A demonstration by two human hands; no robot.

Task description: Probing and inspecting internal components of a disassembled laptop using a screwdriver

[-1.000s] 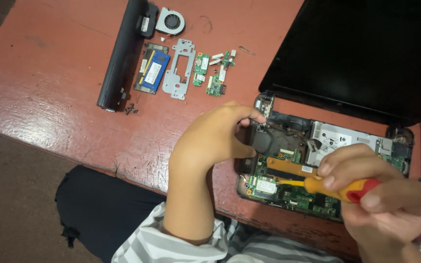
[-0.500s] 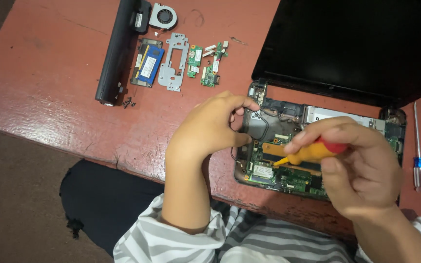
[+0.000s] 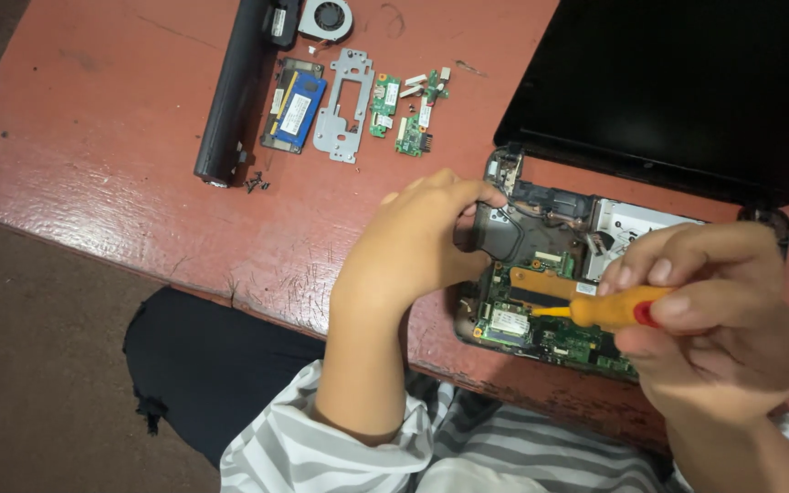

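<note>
On red table (image 3: 120, 183), right hand (image 3: 714, 319) grips yellow screwdriver (image 3: 604, 309) over opened laptop (image 3: 550, 301).

We see soft, even indoor light, slightly dim and warm, with a pale sheen on the worn red table (image 3: 93, 183). Our hands cast only faint shadows. The black laptop lid (image 3: 687, 82) swallows detail. Focus holds throughout; the lower-left floor falls dark.
</note>
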